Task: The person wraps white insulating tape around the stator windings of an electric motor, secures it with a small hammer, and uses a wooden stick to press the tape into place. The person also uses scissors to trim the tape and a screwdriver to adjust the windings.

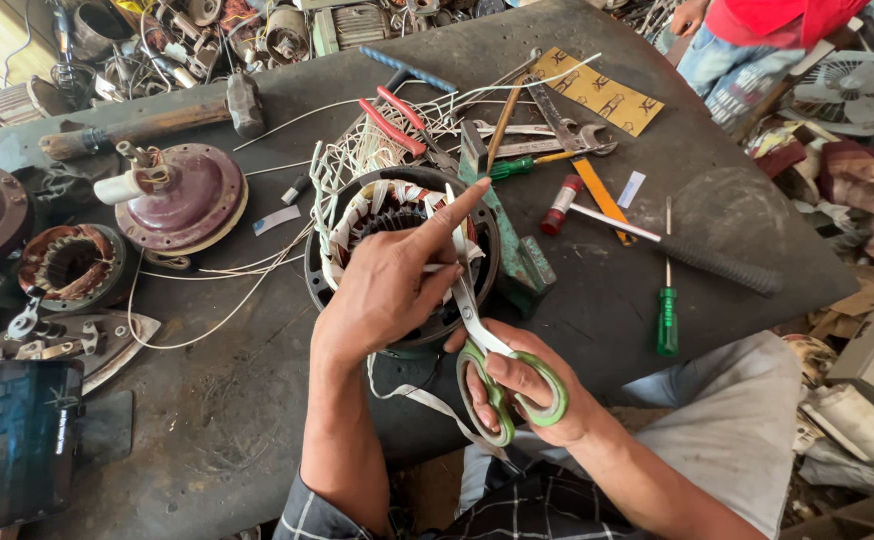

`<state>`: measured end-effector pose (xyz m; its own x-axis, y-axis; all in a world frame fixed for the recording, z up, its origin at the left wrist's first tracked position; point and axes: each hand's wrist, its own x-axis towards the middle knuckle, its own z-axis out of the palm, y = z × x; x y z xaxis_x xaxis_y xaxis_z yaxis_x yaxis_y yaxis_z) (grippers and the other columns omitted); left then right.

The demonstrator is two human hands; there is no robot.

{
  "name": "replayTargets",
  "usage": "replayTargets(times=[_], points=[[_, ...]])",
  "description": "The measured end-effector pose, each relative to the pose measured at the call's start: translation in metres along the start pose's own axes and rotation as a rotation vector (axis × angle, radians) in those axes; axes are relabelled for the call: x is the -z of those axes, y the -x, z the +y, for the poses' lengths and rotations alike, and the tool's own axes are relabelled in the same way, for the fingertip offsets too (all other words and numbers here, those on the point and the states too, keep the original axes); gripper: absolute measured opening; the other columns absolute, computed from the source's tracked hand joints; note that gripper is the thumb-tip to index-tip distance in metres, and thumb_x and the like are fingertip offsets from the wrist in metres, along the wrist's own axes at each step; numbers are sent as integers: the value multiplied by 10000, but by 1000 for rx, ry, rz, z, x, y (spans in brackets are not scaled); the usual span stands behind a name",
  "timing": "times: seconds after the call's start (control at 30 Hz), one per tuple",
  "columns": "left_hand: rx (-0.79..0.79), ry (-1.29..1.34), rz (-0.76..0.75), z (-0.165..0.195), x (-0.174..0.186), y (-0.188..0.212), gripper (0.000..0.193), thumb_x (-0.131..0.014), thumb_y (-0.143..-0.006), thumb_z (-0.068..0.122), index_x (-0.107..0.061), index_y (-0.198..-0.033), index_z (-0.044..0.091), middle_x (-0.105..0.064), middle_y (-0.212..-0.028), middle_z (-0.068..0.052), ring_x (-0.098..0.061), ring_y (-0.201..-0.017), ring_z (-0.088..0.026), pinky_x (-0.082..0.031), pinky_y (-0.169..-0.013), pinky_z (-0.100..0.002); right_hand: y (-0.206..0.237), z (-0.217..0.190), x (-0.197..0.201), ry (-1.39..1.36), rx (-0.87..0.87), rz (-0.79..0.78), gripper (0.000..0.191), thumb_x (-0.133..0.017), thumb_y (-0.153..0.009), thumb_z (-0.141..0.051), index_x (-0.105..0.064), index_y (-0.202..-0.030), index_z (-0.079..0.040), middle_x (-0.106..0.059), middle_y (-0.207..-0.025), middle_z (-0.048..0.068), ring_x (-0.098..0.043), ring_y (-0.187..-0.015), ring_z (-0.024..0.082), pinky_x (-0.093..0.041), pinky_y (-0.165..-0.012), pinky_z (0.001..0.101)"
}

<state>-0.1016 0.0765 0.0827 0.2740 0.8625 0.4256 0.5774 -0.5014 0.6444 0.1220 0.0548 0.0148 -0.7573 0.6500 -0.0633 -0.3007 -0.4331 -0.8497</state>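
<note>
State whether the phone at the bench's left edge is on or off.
Off, as far as shows: the phone has a dark screen with only reflections, lying flat on the bench.

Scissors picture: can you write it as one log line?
left hand: on motor windings | right hand: holding green scissors | bench: screwdriver, pliers

The scissors' (502, 375) blade tips hide behind the left hand (387, 290), inside the stator (402, 240).

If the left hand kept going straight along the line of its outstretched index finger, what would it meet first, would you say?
Probably the green metal bracket just beyond the fingertip of the left hand, beside the round black motor stator. Depth is unclear; the finger might pass above it toward the steel spanner.
</note>
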Motion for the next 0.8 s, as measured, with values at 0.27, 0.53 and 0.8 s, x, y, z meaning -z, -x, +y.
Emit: replayTargets(times=[0.27, 0.53, 0.8], points=[[-10, 79, -8, 2, 2, 0, 955, -633, -808, -22, -236, -1658, 153, -645, -738, -80, -680, -688, -298, -511, -691, -435, -5, -16, 13, -17, -100, -73, 714, -674, -940, -550, -587, -1256, 84, -606, -787, 83, -622, -616, 170, -492, -521, 276], [6, 81, 14, 2, -3, -3, 954, -607, -766, -12, -289, -1648, 162, -603, -683, -79, -652, -621, -274, -518, -678, -408, -5, 13, 14, -162, 1, 0, 563, -613, -1032, -451, -593, -1186, 90, -573, -733, 64, -517, -526, 115, -440, -484, 242], [-15, 88, -5, 0, -7, -4, 993, -615, -733, -29, -291, -1652, 164, -530, -656, -55, -604, -586, -231, -488, -649, -394, 1, 14, 3, -114, -13, 26, 626, -616, -959, -510, -566, -1227, 54, -585, -775, 64, -563, -605, 132, -463, -538, 250]])
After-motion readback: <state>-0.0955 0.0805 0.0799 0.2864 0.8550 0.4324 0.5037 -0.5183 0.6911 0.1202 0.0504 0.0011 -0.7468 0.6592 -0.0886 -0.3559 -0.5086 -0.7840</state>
